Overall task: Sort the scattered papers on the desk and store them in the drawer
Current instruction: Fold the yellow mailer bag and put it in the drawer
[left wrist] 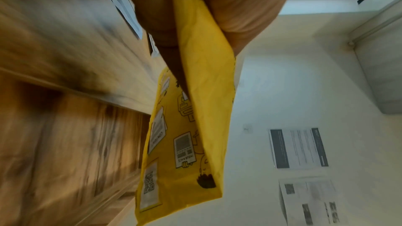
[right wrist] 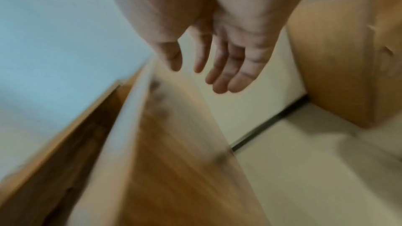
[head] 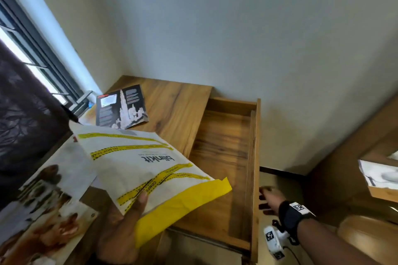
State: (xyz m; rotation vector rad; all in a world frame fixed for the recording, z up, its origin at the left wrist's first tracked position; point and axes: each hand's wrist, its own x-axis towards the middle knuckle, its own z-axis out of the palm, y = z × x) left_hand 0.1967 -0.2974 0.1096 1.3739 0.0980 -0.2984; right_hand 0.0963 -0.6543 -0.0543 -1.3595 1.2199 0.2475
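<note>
My left hand (head: 129, 217) pinches a white and yellow paper envelope (head: 146, 170) by its near edge, thumb on top, and holds it above the desk beside the open wooden drawer (head: 217, 157). In the left wrist view the yellow printed underside of the envelope (left wrist: 195, 126) hangs from my fingers. A dark brochure (head: 121, 106) lies on the desk (head: 172, 101) at the back. Photo pages (head: 47, 206) lie at the lower left. My right hand (head: 269, 200) hovers with straight fingers (right wrist: 217, 68) just outside the drawer's front panel (head: 256, 178) and holds nothing.
The drawer looks empty inside. A window with a dark curtain (head: 25, 114) is on the left. Another wooden unit (head: 366, 157) with papers stands at the right. Printed sheets (left wrist: 298, 147) hang on the white wall.
</note>
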